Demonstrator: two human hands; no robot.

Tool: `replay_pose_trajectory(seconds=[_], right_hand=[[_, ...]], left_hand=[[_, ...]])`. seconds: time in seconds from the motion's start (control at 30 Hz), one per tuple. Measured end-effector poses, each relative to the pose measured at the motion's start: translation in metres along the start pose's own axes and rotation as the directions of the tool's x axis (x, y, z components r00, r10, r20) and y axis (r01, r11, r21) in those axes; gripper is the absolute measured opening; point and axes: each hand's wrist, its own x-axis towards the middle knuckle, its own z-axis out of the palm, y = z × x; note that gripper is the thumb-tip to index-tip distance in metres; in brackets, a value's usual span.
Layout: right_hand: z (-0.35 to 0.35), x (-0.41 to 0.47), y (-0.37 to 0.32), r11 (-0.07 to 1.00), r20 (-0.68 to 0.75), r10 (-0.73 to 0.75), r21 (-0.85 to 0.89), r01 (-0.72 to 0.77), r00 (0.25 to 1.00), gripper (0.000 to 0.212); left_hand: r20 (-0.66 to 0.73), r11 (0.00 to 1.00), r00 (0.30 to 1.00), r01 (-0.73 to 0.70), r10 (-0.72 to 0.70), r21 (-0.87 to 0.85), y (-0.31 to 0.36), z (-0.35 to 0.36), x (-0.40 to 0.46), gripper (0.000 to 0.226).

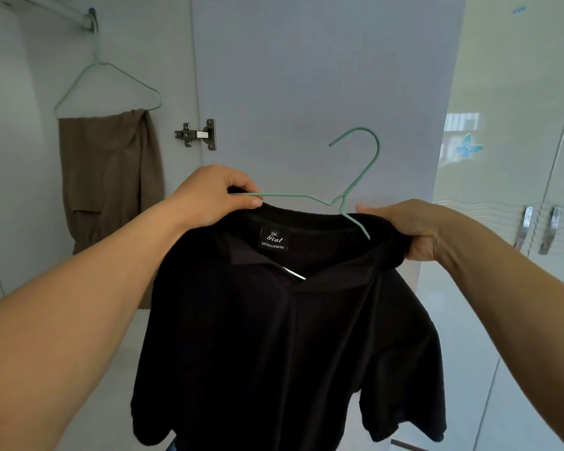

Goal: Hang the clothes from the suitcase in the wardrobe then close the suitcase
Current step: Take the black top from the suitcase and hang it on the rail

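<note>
Nearest, black polo shirt [284, 336] hangs in mid-air between both arms, collar up, label reading 2XL visible inside neck. Left hand [209, 196] pinches shirt shoulder and arm of green wire hanger [349, 190] together, fingers curled. Right hand [407, 229] grips other shoulder, fabric bunched in curled fingers. Hanger partly threaded into neck, hook tilted, free of rail. Farther, inside wardrobe: second green hanger [108, 79] on rail [62, 13], carrying brown trousers [108, 170]. Door hinge [197, 135] beside it.

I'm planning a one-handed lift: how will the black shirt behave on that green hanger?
The black shirt is probably floppy, since it drapes in folds. It may slide off the green hanger; one hanger arm looks outside the collar.
</note>
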Motion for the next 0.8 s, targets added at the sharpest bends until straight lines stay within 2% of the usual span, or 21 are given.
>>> replay_pose_trajectory(seconds=[0.13,0.2,0.27,0.33,0.4,0.47,0.57,0.63,0.7,0.77,0.8], right_hand=[[-0.008,-0.005,0.005,0.992,0.125,0.025,-0.125,-0.009,0.992,0.009],[-0.010,-0.004,0.009,0.954,0.122,-0.007,-0.297,0.043,0.993,0.016],[-0.009,-0.005,0.009,0.910,0.145,-0.139,-0.371,0.184,0.980,0.012],[-0.003,-0.013,0.005,0.883,0.262,-0.252,-0.331,0.332,0.931,0.026],[0.006,-0.020,0.003,0.794,0.305,-0.353,-0.402,0.456,0.884,0.032],[0.016,-0.015,0.004,0.668,0.201,-0.524,-0.505,0.546,0.827,0.028],[0.030,-0.005,0.000,0.664,-0.040,-0.672,-0.476,0.577,0.740,0.031],[0.038,0.001,-0.007,0.603,-0.060,-0.728,-0.532,0.595,0.683,0.034],[0.053,0.005,-0.018,0.506,-0.040,-0.786,-0.615,0.605,0.616,0.033],[0.079,0.007,-0.038,0.399,-0.005,-0.852,-0.652,0.644,0.523,0.024],[0.093,0.009,-0.049,0.347,0.015,-0.880,-0.665,0.662,0.476,0.020]], left_hand=[[0.014,0.999,0.999,0.045,-0.045,-0.026,-0.002,-0.005,-0.007,0.013],[-0.025,0.995,0.997,0.074,-0.075,-0.064,-0.002,-0.005,-0.010,0.014],[-0.091,0.993,0.991,0.097,-0.102,-0.064,-0.003,-0.004,-0.012,0.014],[-0.149,0.989,0.979,0.128,-0.137,-0.069,-0.005,-0.006,-0.015,0.011],[-0.169,0.982,0.972,0.145,-0.164,-0.122,-0.006,-0.014,-0.017,0.009],[-0.153,0.975,0.971,0.163,-0.186,-0.150,-0.007,-0.024,-0.018,0.016],[-0.134,0.966,0.958,0.257,-0.253,0.017,-0.016,-0.035,-0.019,0.029],[-0.213,0.906,0.918,0.375,-0.334,0.197,-0.026,-0.046,-0.018,0.030],[-0.302,0.835,0.864,0.482,-0.402,0.266,-0.030,-0.059,-0.015,0.032],[-0.344,0.854,0.849,0.482,-0.401,0.195,-0.030,-0.076,-0.004,0.019],[-0.361,0.887,0.845,0.452,-0.394,0.090,-0.031,-0.086,0.003,0.009]])
